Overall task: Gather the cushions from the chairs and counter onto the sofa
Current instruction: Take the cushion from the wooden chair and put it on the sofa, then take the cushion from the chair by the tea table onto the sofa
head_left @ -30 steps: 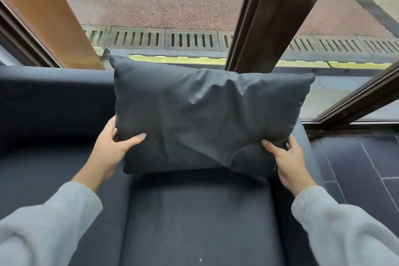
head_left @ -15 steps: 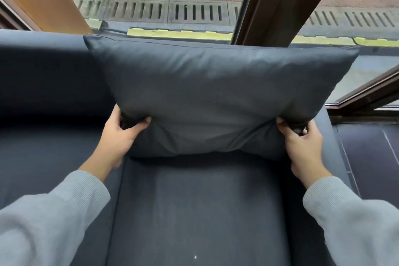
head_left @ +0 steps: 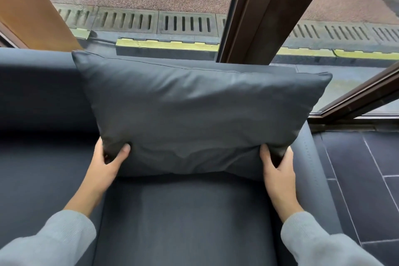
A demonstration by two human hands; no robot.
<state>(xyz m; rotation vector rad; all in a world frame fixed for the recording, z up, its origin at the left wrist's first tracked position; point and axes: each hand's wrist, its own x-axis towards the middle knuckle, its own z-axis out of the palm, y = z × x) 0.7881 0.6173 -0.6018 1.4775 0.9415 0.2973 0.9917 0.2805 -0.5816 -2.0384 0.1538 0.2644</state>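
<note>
While both hands pinch its lower corners — left hand [head_left: 108, 165], right hand [head_left: 278, 168] — the dark cushion [head_left: 198, 114] stands upright against the sofa [head_left: 183, 222] backrest; placing step appears near done; next, release and fetch another; glazing and tiled floor [head_left: 367, 179] adjoin.

The cushion [head_left: 200, 119] is sitting mid-frame on the sofa [head_left: 183, 222], before its backrest, the left hand [head_left: 105, 168] gripping its lower-left corner, the right hand [head_left: 278, 170] its lower-right.
</note>
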